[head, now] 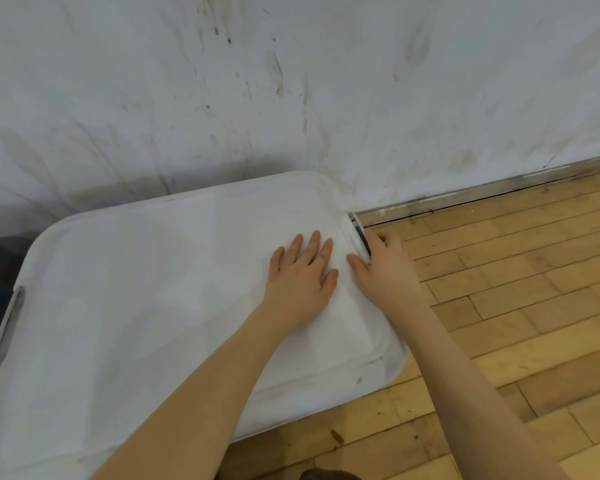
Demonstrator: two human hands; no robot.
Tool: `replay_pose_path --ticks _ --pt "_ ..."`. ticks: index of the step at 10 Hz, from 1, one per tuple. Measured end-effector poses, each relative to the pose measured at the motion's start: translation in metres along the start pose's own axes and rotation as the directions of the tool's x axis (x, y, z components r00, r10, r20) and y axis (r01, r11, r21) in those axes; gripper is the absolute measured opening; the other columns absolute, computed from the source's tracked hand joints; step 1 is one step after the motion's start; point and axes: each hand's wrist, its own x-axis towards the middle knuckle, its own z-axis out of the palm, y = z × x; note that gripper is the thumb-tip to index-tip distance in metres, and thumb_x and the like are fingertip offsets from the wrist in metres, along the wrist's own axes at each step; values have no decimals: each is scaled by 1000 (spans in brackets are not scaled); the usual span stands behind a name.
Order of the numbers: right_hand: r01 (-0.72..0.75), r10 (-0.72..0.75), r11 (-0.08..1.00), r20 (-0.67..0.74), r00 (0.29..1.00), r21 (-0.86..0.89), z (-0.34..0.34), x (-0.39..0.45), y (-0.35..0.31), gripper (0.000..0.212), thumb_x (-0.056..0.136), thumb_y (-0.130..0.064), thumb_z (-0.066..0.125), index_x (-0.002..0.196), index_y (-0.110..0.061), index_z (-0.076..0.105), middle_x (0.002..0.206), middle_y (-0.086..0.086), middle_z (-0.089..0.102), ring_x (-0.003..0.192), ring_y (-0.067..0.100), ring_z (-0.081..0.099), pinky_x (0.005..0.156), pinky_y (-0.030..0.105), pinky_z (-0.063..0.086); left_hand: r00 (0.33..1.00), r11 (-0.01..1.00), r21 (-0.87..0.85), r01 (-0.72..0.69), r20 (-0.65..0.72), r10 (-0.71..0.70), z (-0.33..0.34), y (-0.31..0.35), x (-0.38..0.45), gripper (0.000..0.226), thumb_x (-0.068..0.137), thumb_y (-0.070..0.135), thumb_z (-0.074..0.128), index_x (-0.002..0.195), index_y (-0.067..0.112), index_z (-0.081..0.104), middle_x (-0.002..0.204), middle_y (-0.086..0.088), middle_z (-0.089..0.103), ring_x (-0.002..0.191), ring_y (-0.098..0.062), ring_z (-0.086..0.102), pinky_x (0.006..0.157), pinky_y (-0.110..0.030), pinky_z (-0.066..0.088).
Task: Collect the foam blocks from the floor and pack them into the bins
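A large white bin stands against the wall with its white lid on top, so nothing inside shows. My left hand lies flat on the lid near its right end, fingers straight and spread. My right hand is at the lid's right edge, thumb on top and fingers curled round the grey latch handle there. A matching grey latch handle sits at the lid's left end. No foam blocks are in view.
A scuffed white wall rises right behind the bin. Wooden plank floor spreads to the right and front, with a metal strip along the wall's foot. A dark object lies beyond the bin's left end.
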Motion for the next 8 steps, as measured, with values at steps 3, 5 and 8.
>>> replay_pose_path --ticks 3,5,8 --pt "-7 9 997 26 1000 -81 -7 -2 -7 53 98 -33 38 147 -17 26 109 2 64 100 23 58 91 36 33 997 998 7 -62 53 62 -6 -12 5 57 99 49 21 150 34 2 158 12 -6 145 -15 -7 114 -37 -4" --pt "1 -3 993 -17 1000 -119 -7 -4 -16 44 99 -28 35 143 -25 35 102 -1 65 94 21 57 87 34 32 995 994 -38 -101 16 102 -6 -17 5 57 99 46 27 150 32 7 158 10 -2 145 -16 -4 115 -35 -4" --pt "-5 -5 999 -194 981 -48 6 -38 -43 46 96 -29 44 140 -16 39 138 6 47 118 30 45 100 39 27 961 980 -184 -70 -274 17 -28 -64 -51 42 99 29 40 140 21 42 152 1 28 138 -18 21 108 -30 9"
